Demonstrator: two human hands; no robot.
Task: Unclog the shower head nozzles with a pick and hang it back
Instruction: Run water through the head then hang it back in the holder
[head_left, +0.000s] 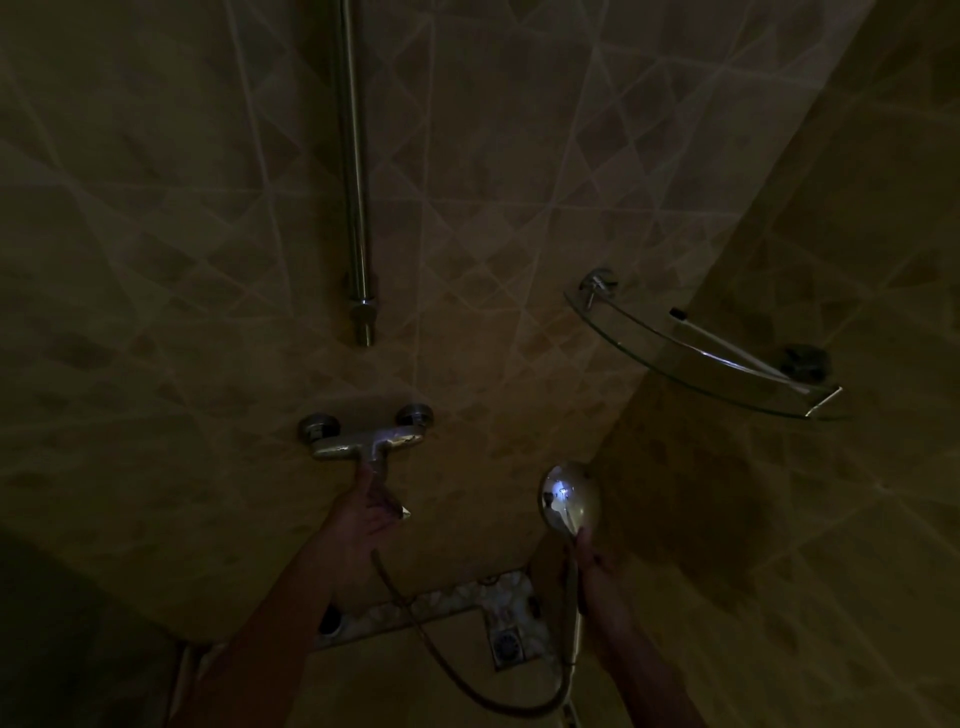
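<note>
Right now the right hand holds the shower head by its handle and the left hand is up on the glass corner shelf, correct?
Not quite. The head view shows the left hand at the mixer tap's lever, not the glass corner shelf. The right hand does hold the shower head by its handle.

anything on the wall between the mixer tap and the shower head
Nothing hangs there. In the head view the stretch between the mixer tap and the shower head is bare tiled wall.

No text, label, brand or number is readable anywhere.
</note>
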